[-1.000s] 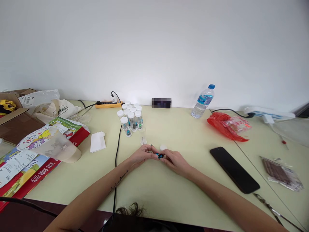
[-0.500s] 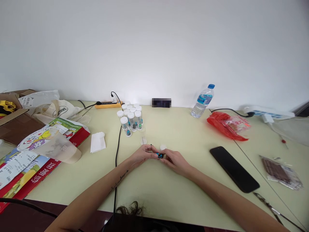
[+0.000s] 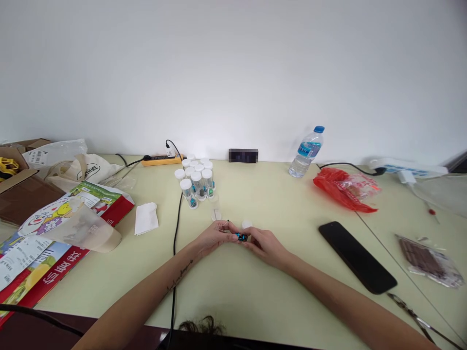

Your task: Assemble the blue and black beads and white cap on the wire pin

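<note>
Between both hands, near the middle of the table, is a small blue and black object [image 3: 241, 237]. My left hand [image 3: 218, 235] pinches its left side, and a thin pale strand or stick shows at the fingers. My right hand [image 3: 263, 245] has its fingertips closed on the right side of the same object. A white cap [image 3: 246, 224] lies just beyond the right fingers. An uncapped clear tube [image 3: 216, 214] stands behind my left hand. Farther back, several clear tubes with white lids [image 3: 197, 181] stand grouped, with small coloured things inside.
A black cable [image 3: 177, 228] runs under my left forearm. White paper [image 3: 146, 218] and a plastic cup [image 3: 91, 228] lie left. Rightward are a water bottle [image 3: 305, 152], a red bag [image 3: 337, 189], a black phone [image 3: 356, 256] and tweezers-like metal tools [image 3: 412, 313].
The view has shifted slightly. Both hands keep nearly the same grip on the small blue and black object.
</note>
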{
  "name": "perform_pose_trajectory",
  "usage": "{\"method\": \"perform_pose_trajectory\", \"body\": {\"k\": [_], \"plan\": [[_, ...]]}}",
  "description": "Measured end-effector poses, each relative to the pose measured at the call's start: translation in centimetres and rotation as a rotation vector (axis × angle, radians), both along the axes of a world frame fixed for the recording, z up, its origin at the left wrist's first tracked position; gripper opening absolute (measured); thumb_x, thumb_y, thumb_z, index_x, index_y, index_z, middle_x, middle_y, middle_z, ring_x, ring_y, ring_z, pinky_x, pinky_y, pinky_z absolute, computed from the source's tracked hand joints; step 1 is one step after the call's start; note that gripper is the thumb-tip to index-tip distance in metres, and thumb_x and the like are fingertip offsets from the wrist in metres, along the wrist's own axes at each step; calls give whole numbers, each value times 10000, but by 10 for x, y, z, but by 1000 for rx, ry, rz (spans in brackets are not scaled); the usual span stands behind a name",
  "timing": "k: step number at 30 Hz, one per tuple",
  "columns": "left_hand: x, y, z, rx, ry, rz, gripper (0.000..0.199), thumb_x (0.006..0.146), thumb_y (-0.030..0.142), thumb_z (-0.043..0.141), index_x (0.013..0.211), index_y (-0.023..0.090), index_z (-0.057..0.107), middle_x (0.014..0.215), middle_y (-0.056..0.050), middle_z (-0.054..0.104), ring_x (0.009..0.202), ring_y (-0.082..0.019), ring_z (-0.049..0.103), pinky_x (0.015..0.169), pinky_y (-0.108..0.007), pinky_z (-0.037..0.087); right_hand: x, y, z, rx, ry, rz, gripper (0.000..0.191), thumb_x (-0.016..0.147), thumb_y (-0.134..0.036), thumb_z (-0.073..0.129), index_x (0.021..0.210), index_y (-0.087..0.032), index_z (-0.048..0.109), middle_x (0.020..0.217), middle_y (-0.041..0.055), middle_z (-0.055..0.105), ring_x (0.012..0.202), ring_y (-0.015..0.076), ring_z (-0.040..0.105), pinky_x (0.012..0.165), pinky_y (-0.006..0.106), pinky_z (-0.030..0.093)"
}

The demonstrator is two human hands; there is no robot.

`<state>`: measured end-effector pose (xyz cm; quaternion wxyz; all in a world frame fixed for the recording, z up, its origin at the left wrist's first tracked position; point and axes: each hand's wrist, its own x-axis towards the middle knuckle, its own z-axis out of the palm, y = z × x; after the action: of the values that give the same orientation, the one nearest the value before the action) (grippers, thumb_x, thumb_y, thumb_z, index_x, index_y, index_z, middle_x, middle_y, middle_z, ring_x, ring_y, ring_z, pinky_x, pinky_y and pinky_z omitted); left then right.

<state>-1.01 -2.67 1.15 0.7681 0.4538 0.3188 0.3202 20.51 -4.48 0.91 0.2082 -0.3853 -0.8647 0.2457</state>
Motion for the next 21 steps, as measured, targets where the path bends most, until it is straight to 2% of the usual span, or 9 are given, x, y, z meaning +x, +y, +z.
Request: {"method": "perform_pose_trajectory", "body": {"k": [7,12,17,21], "plan": [[-1,0,2,20,12,-20,239,634,233,771,823,127,673,807,-63,679,792,-184,630,819,-325,436,0,0,3,-17,15,36,222,959,-337,371,1062,-193,505,864,35,637,694,146,570,623,247,402],[-1,-1,3,42,21,-29,222,655,245,754,824,126,673,829,-78,679,815,-192,626,834,-333,432,0,0,1,3,-13,13,229,950,-355,385,1051,-196,516,782,22,622,649,149,555,584,246,390],[-1,0,1,47,35,-17,242,631,254,769,811,124,673,806,-79,675,835,-208,625,865,-369,427,0,1,-1,17,-15,24,263,972,-351,320,1066,-203,516,861,41,626,704,158,569,626,258,403],[-1,1,0,42,39,-13,241,635,255,769,814,129,669,801,-76,675,825,-204,628,860,-365,428,0,1,0,15,-13,21,255,971,-357,328,1038,-200,518,842,32,622,695,154,566,625,254,408]]}}
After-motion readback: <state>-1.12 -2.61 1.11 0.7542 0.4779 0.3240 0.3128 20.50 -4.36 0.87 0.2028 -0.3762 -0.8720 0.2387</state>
